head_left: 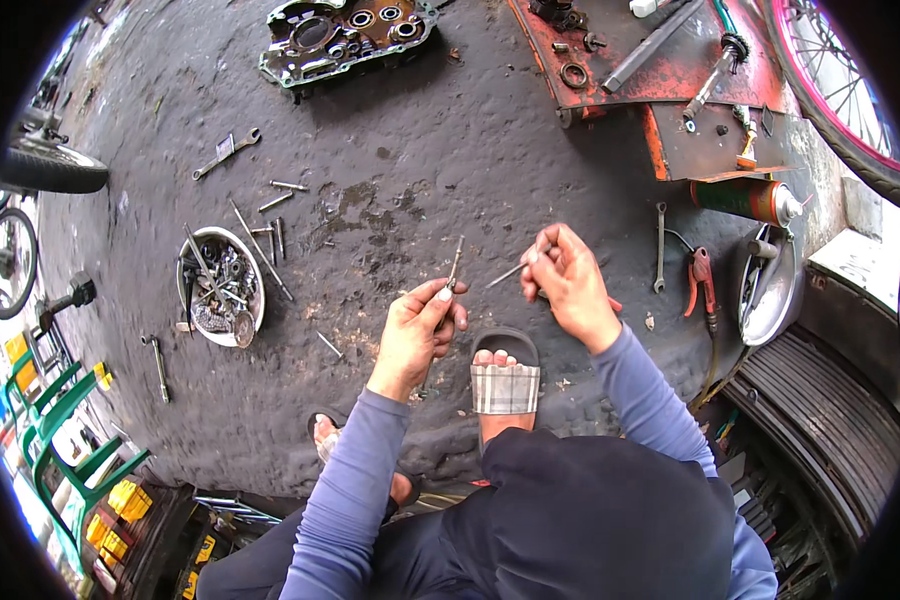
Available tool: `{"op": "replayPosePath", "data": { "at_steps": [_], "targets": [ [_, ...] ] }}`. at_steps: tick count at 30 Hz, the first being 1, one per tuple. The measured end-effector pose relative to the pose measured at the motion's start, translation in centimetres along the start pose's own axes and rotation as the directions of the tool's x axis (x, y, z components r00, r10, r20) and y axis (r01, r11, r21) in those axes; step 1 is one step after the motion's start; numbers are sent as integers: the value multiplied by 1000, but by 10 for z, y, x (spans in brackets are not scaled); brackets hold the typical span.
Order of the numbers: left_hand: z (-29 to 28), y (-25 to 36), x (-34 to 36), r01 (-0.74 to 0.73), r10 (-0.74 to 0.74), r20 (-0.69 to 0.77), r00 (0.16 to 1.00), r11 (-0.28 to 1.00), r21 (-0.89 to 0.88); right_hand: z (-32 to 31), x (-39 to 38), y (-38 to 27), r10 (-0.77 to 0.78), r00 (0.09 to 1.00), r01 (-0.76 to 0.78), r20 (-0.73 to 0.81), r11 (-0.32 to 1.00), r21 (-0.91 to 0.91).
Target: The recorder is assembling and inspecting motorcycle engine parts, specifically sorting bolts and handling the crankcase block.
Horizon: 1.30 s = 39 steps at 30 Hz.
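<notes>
My left hand [420, 330] grips a slim metal shaft [456, 255], held upright and slightly tilted between thumb and fingers, with its lower part showing below the fist. To its right, my right hand [565, 275] pinches a thin metal rod [505, 275] that points down-left toward the left hand; the two pieces are apart. A red-handled tool [612, 305] is partly hidden behind my right hand. On the dark floor, a white bowl [256, 290] of small metal parts sits to the left, with rods lying over and beside it and a loose bolt [330, 344] nearby.
An engine casing [345, 40] lies at the top; a red metal platform [640, 40] with parts and a spray can [730, 205] is upper right. Spanners [660, 250], a red air gun [700, 285] and a pan [770, 290] are right. Wheels and green plastic chairs [60, 400] edge the left.
</notes>
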<state>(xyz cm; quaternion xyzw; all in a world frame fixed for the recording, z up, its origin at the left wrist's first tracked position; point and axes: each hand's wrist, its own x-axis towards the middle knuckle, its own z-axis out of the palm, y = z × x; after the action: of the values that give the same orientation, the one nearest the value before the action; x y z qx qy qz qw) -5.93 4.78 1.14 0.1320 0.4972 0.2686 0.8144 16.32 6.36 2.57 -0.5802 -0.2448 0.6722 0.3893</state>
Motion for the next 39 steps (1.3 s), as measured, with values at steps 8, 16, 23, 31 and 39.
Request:
{"op": "replayPosePath", "data": {
  "at_steps": [8,16,23,31,39],
  "targets": [
    [13,0,0,20,-21,12,1000,996,82,16,-25,5,-296,944,319,145,710,-627],
    [17,0,0,35,-37,12,999,994,103,18,-31,3,-313,939,315,146,600,-736],
    [15,-6,2,21,-22,5,1000,981,194,15,-29,10,-314,931,337,183,553,-762],
    [13,-28,15,-137,167,-40,985,906,400,23,-33,28,-340,926,328,164,508,-796],
    [11,-33,15,-180,253,-68,965,827,533,38,-40,34,104,987,-143,-125,926,-351]
  ]
}}
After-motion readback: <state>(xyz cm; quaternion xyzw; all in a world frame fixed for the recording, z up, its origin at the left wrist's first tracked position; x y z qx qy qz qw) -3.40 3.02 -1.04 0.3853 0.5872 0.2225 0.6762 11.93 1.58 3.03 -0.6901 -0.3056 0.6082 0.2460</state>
